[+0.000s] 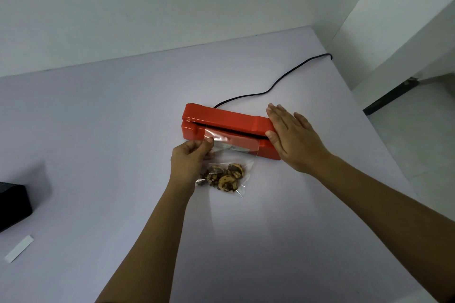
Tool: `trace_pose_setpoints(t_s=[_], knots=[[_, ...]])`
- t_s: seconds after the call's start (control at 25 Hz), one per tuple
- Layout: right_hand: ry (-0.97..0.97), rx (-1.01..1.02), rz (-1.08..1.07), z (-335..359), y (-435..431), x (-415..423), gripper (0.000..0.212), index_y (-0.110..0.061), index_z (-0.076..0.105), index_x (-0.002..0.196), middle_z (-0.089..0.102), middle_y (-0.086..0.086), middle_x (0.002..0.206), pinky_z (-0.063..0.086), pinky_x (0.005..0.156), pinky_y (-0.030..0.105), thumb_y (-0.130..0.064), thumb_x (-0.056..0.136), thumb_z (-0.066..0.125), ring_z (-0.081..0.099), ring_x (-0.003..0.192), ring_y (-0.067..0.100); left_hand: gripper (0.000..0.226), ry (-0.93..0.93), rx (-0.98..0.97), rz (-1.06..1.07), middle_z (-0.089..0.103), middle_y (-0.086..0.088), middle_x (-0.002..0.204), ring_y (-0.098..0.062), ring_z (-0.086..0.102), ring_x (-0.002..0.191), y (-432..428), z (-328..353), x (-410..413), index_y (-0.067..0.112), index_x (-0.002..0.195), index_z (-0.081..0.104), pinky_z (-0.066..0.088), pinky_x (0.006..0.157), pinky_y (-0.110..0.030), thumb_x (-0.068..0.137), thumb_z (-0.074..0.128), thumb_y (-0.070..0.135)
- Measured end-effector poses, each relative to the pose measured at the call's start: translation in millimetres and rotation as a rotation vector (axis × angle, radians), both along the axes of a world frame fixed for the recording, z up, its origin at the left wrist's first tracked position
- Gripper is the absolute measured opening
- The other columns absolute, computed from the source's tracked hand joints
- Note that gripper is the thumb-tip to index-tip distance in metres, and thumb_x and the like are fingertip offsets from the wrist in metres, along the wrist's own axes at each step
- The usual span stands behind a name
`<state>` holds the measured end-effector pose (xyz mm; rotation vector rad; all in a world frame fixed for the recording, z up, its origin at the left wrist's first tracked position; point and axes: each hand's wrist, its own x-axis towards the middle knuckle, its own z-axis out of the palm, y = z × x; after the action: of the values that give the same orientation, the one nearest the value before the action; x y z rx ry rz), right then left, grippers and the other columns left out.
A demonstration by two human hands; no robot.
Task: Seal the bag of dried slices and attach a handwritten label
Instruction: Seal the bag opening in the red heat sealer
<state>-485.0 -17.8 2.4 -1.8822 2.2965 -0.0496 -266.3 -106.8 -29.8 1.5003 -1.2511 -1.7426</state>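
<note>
A clear plastic bag (232,155) with several brown dried slices (225,177) at its bottom lies on the table, its open top edge tucked into the slot of a red heat sealer (221,117). My left hand (190,160) pinches the bag's left edge close to the sealer. My right hand (293,138) lies flat, fingers straight, on the right end of the sealer's lid. A white blank label strip (19,248) lies at the lower left of the table.
The sealer's black power cord (278,83) runs back to the right toward the wall. A black box (13,204) sits at the left edge. The pale table (98,130) ends at a white wall behind and drops off on the right.
</note>
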Motion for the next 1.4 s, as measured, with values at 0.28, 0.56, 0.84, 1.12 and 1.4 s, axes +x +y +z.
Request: trace_pose_setpoints(t_s=[0.28, 0.56, 0.84, 1.12, 1.4], knots=[[-0.008, 0.034, 0.023, 4, 0, -1, 0.077, -0.013, 0.008, 0.148, 0.011, 0.003, 0.157, 0.0, 0.113, 0.033, -0.055, 0.083, -0.004, 0.005, 0.145, 0.015, 0.025, 0.009, -0.006, -0.006, 0.071, -0.016, 0.081, -0.032, 0.068, 0.074, -1, -2, 1, 0.006, 0.085, 0.07, 0.055, 0.063, -0.036, 0.086, 0.064, 0.03], [0.074, 0.031, 0.119, 38, -3, -8, 0.076, -0.016, 0.013, 0.147, 0.026, 0.013, 0.149, 0.006, 0.115, 0.044, -0.058, 0.085, 0.004, 0.021, 0.14, 0.027, 0.024, 0.015, -0.009, -0.015, 0.07, -0.012, 0.074, -0.019, 0.065, 0.059, -1, 1, 0, 0.006, 0.082, 0.069, 0.047, 0.048, -0.024, 0.086, 0.064, 0.028], [-0.487, -0.447, 0.07, 120, -50, 29, 0.079, -0.022, 0.027, 0.141, 0.059, -0.005, 0.104, 0.03, 0.107, 0.036, -0.054, 0.077, 0.06, 0.053, 0.106, 0.012, 0.022, 0.002, 0.009, 0.003, 0.072, -0.014, 0.08, -0.029, 0.069, 0.072, -2, -1, 0, 0.008, 0.085, 0.071, 0.056, 0.064, -0.036, 0.086, 0.064, 0.029], [-1.057, -0.289, 0.16, 132, -111, 76, 0.06, -0.024, 0.021, 0.144, 0.045, -0.004, 0.142, 0.025, 0.111, 0.03, -0.031, 0.093, 0.052, 0.038, 0.132, 0.003, 0.022, -0.018, 0.022, -0.002, 0.073, -0.013, 0.083, -0.023, 0.068, 0.07, -1, 2, 1, 0.006, 0.086, 0.071, 0.05, 0.059, -0.027, 0.087, 0.063, 0.027], [-0.788, 0.012, -0.163, 50, -50, 1, 0.084, -0.024, 0.02, 0.145, 0.031, -0.003, 0.149, 0.04, 0.099, 0.028, 0.01, 0.076, 0.054, 0.035, 0.133, 0.009, 0.022, -0.056, 0.01, -0.064, 0.069, -0.001, 0.071, -0.01, 0.067, 0.062, 1, 5, 0, 0.005, 0.085, 0.065, 0.051, 0.057, -0.02, 0.091, 0.058, 0.025]])
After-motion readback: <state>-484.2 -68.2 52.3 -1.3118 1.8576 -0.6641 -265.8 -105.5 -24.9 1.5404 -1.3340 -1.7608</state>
